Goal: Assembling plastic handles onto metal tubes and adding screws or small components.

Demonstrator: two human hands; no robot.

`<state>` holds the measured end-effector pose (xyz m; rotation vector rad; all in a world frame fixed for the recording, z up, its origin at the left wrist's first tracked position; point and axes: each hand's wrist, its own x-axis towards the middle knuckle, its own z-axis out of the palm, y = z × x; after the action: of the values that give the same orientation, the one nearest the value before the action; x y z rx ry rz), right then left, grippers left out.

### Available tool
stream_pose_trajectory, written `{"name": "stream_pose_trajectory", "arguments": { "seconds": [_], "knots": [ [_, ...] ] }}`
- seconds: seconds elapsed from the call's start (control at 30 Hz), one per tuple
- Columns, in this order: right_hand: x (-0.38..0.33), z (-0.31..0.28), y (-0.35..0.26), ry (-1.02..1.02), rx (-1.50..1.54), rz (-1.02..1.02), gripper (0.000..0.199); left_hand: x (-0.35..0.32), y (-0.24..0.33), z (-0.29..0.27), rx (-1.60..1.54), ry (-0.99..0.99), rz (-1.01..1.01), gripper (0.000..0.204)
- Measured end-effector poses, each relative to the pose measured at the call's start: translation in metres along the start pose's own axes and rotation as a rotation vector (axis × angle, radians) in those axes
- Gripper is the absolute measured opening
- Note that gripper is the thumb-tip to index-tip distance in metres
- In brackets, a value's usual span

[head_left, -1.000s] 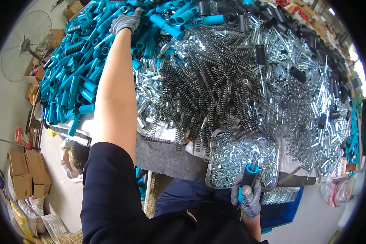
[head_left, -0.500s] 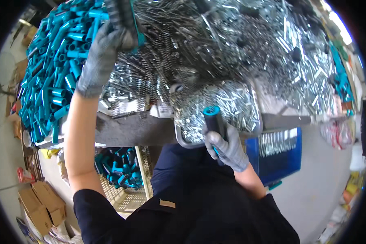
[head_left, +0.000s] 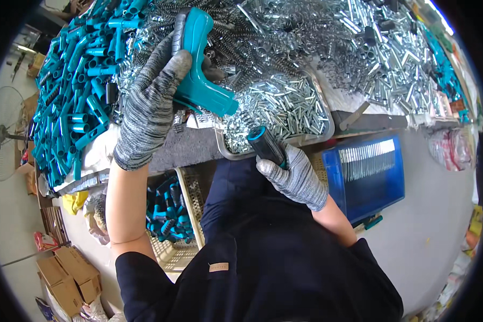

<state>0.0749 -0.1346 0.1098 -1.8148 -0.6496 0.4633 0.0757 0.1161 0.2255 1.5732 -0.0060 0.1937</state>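
Observation:
My left hand (head_left: 151, 115), in a grey knit glove, is closed around a teal pistol-shaped plastic housing (head_left: 199, 80) with a black ribbed part along one side. It is held above the bench, left of a metal tray, with its narrow end pointing right and toward me. My gloved right hand (head_left: 299, 181) grips a black cylindrical handle (head_left: 266, 147) with a teal ring at its upper end. That handle is tilted up to the left, just in front of the tray (head_left: 330, 126). Short shiny metal pins (head_left: 290, 104) fill the tray.
Teal tubular plastic parts (head_left: 86, 70) are heaped at the left. Dark coil springs (head_left: 231, 45) and longer metal pins (head_left: 402, 80) cover the bench behind the tray. Below the edge stand a beige crate (head_left: 189, 201) of teal parts and a blue bin (head_left: 335, 198) with metal rods.
My left hand has come nearer with the teal housing, which now shows fully. My right hand has shifted slightly up and left with the handle. The whole view has tilted a little.

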Motion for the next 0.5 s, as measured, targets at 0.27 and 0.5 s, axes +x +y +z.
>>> {"name": "stream_pose_trajectory", "arguments": {
  "seconds": [0.27, 0.5],
  "knots": [
    [-0.012, 0.001, -0.019, -0.034, -0.056, -0.11, 0.047, -0.017, -0.007, 0.018, 0.168, -0.116, -0.152, 0.054],
    [-0.018, 0.008, -0.017, 0.104, -0.275, -0.035, 0.048, -0.027, -0.023, 0.049, 0.848, 0.106, 0.212, 0.056]
  ]
}}
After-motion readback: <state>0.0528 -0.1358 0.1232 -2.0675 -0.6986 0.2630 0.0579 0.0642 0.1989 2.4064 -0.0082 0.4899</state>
